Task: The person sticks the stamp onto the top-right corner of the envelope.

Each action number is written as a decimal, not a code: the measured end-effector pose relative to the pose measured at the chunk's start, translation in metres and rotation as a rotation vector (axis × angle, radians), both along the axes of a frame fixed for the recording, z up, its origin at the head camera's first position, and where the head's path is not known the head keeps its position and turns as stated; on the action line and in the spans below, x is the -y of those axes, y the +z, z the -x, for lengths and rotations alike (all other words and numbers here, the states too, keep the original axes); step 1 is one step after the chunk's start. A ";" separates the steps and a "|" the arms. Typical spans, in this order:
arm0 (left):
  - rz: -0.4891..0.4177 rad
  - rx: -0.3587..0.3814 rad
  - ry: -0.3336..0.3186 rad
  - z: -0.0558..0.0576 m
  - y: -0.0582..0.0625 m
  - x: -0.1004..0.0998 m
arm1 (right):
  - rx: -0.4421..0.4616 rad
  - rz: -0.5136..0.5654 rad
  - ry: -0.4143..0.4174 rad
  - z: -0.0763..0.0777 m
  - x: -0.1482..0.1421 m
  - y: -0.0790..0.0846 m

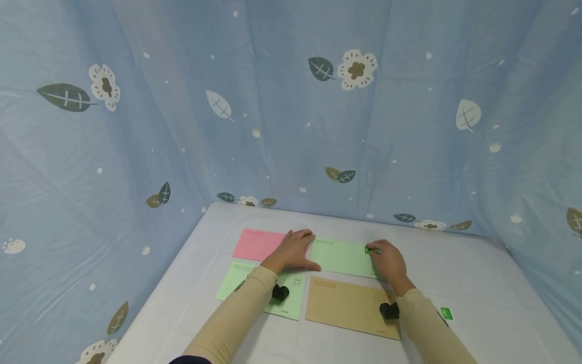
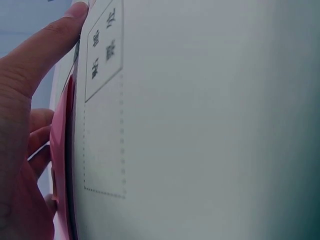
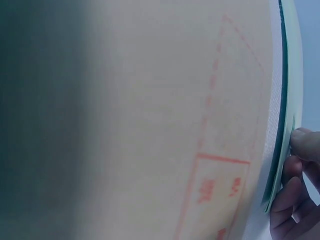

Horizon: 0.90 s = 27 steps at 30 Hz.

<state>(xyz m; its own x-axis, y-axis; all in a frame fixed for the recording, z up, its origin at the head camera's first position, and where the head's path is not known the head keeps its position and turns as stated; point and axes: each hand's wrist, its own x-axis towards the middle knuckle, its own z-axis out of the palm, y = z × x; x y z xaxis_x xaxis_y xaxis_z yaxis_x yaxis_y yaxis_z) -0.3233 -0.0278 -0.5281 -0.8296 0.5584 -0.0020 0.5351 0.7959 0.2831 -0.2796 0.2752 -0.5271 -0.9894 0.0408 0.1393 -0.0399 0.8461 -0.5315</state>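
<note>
My left hand rests with spread fingers across the right part of a pink envelope. Its fingertips and thumb reach the left edge of the upper green envelope. At that envelope's top right corner, my right hand pinches a small green stamp between thumb and finger. The right wrist view shows the right hand's curled fingers beside the green envelope's edge; the stamp cannot be made out there. In the left wrist view, the thumb extends along the paper's edge.
A lower green envelope lies under the left forearm, a brown envelope before the right one. Another green stamp lies right of the right sleeve. Each wrist wears a black camera mount. Blue patterned curtains surround the white table.
</note>
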 end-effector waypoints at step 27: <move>-0.008 0.008 0.005 0.001 -0.002 0.001 | -0.003 -0.009 0.008 0.002 -0.001 -0.002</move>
